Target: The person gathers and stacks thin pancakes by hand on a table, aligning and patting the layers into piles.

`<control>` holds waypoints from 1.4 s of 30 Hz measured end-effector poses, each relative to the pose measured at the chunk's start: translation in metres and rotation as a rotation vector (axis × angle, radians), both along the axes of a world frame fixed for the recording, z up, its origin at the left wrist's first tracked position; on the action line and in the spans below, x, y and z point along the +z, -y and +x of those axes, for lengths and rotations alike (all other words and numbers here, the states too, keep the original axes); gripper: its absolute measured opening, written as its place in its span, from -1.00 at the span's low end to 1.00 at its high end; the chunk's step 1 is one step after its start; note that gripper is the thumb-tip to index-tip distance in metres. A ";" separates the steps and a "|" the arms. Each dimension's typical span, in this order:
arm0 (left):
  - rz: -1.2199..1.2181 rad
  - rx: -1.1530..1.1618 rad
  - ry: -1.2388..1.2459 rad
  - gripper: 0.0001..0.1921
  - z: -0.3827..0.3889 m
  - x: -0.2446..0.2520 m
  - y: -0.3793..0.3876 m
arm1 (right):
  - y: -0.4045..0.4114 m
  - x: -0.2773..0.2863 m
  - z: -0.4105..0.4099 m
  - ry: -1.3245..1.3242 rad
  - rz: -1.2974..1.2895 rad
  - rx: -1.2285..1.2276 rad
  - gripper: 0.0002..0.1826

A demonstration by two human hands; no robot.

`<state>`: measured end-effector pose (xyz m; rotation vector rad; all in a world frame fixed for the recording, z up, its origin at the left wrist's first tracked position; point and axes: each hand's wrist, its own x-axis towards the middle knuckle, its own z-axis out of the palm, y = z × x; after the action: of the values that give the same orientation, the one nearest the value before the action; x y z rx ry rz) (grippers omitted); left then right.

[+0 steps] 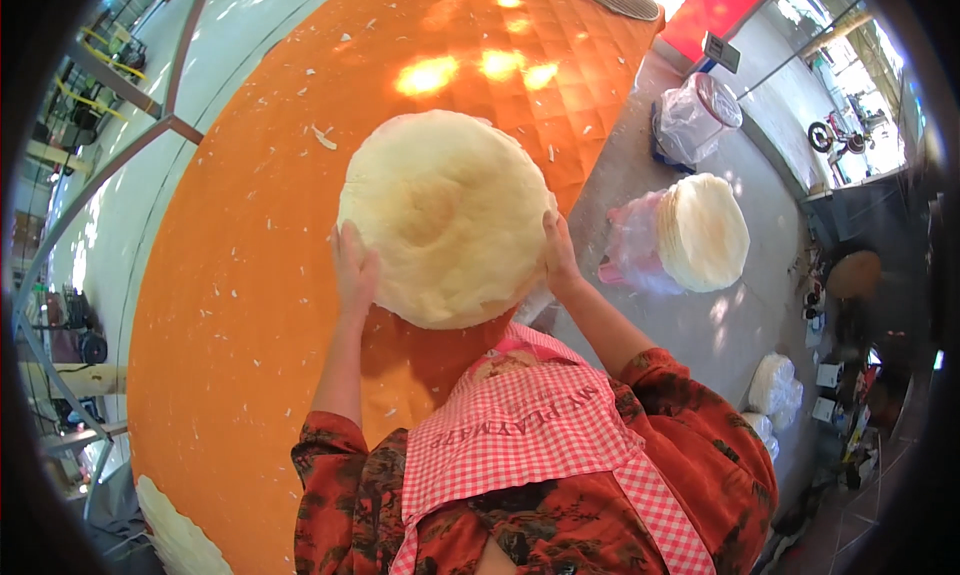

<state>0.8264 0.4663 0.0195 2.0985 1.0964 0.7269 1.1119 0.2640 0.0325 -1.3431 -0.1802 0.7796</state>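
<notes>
A large round flatbread (450,222), pale cream with a browner middle, is raised in front of me; whether it is one piece or a stack I cannot tell. Its left rim is gripped by my left hand (355,269), thumb lying over the upper face. On the opposite rim, my right hand (559,254) holds it with the fingers mostly hidden behind the edge. Under the bread spreads an orange cloth (255,290), scattered with pale flakes.
Right of the cloth, a stack of flatbreads (709,231) rests on a plastic-wrapped pink stool (637,241). Beyond it, a bagged container (694,117) stands on a platform scale. Wrapped stacks (776,384) sit farther right. More flatbread (176,530) lies at the lower left. Metal bars (169,117) cross the left side.
</notes>
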 end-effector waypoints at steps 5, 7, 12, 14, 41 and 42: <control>0.000 0.125 0.147 -0.35 -0.012 -0.008 0.000 | 0.014 0.002 0.015 -0.277 0.006 -0.013 -0.49; -0.470 0.219 0.500 -0.36 0.011 0.012 0.002 | 0.001 -0.034 0.020 -0.342 0.155 -0.034 -0.48; -0.493 0.188 0.380 -0.34 0.010 0.024 0.014 | -0.014 -0.017 -0.008 -0.132 0.100 -0.062 -0.44; -0.451 0.150 0.357 -0.34 0.007 0.019 0.013 | 0.001 -0.012 -0.001 -0.249 0.173 0.023 -0.42; 0.466 -0.190 -0.738 -0.30 0.013 0.013 0.065 | 0.016 -0.019 0.002 1.347 -0.649 0.511 -0.15; 0.477 -0.193 -0.727 -0.30 0.021 0.018 0.065 | 0.016 -0.022 0.004 1.433 -0.690 0.472 -0.12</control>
<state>0.8469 0.4013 0.0374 2.9574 1.1196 0.1105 1.1157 0.2485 0.0109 -2.3696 -1.4972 0.0723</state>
